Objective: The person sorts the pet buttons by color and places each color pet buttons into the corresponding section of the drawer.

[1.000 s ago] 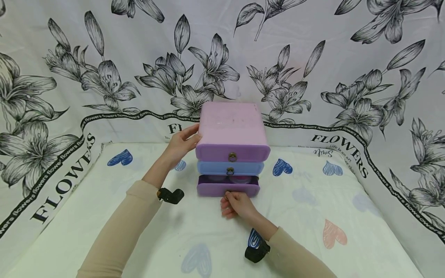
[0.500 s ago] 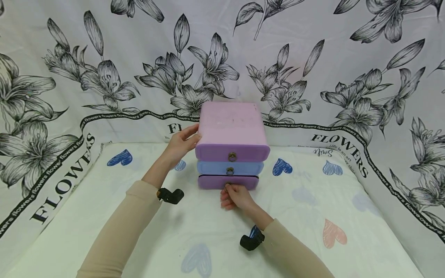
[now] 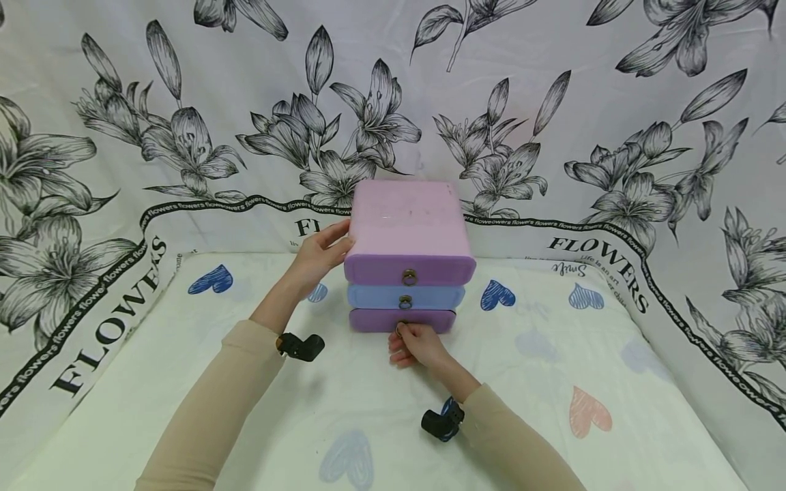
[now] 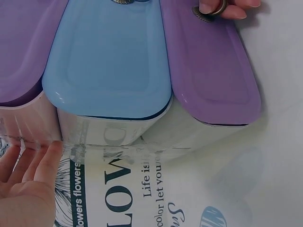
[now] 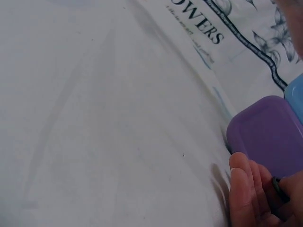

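Observation:
A small three-drawer cabinet (image 3: pixel 408 218) with a pink top stands in the middle of the head view. Its top drawer (image 3: pixel 381 270) and bottom drawer (image 3: pixel 371 320) have purple fronts, and the middle drawer (image 3: pixel 374 296) is blue. All three fronts sit against the body. My left hand (image 3: pixel 321 256) rests on the cabinet's left side near the top, its fingers fairly straight in the left wrist view. With thumb and finger, my right hand (image 3: pixel 420 346) pinches the ring pull (image 4: pixel 220 7) of the bottom drawer. Brass-coloured ring pulls hang on the other two drawers.
A pale cloth with printed hearts (image 3: pixel 591 412) lies under the cabinet. Behind it hangs a white flower-printed fabric (image 3: pixel 516 41) with a black lettered band. A black wrist camera (image 3: pixel 443 419) is worn on the right wrist, another black camera (image 3: pixel 301 346) on the left.
The bottom drawer, partly out a second ago with round things showing inside, has slid back into the cabinet. My right hand moved forward with its pull; my left hand stayed put.

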